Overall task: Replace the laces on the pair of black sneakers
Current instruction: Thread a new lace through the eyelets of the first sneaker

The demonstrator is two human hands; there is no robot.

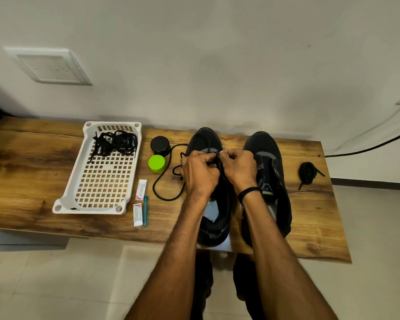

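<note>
While both hands crowd over the forefoot of the black low-top sneaker on the left of the view, the lace work is plainly in the middle of that shoe's eyelet rows. This sneaker stands on the wooden desk with its long axis running straight away from the person, toe to the wall and heel at the near edge, so the eyelets lie directly under and just ahead of the knuckles. The left hand has its fingers curled tight round the thin round black lace, whose slack runs out to the left in a loose loop on the desk. The right hand pinches a short bit of the same lace between thumb and forefinger, the two hands almost touching. Which eyelet the tip is aimed at is hidden by the fingers.

The shoe is matte black with a grey panel near the toe, and its tongue and opening gape wide toward the heel. The second black sneaker stands parallel just to the right, apparently unlaced, with a coiled flat black lace lying beyond it. A tangle of black laces sits in the far end of the white perforated plastic basket, well to the left.
</note>
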